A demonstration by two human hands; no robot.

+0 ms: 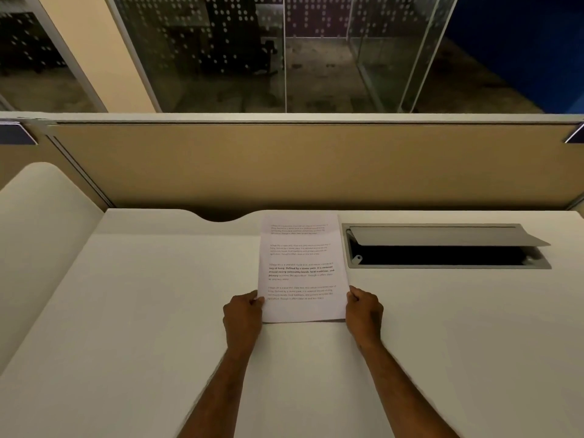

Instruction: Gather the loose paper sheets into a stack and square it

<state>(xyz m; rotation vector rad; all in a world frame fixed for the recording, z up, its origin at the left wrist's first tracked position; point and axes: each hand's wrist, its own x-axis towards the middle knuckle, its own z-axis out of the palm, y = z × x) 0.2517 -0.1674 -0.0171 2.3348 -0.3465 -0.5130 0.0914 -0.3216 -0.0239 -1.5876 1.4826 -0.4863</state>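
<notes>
A stack of white paper sheets (301,267) with printed paragraphs faces me in the middle of the white desk (142,311). Its bottom edge rests on the desk surface and its edges look aligned. My left hand (242,314) grips the stack's lower left side. On the lower right side my right hand (364,311) grips it the same way. Only the top sheet's face shows; how many sheets lie behind it is hidden.
An open cable hatch (442,248) with a raised grey flap sits in the desk just right of the paper. A tan partition panel (300,165) runs along the desk's far edge. Another white desk surface (41,222) adjoins on the left.
</notes>
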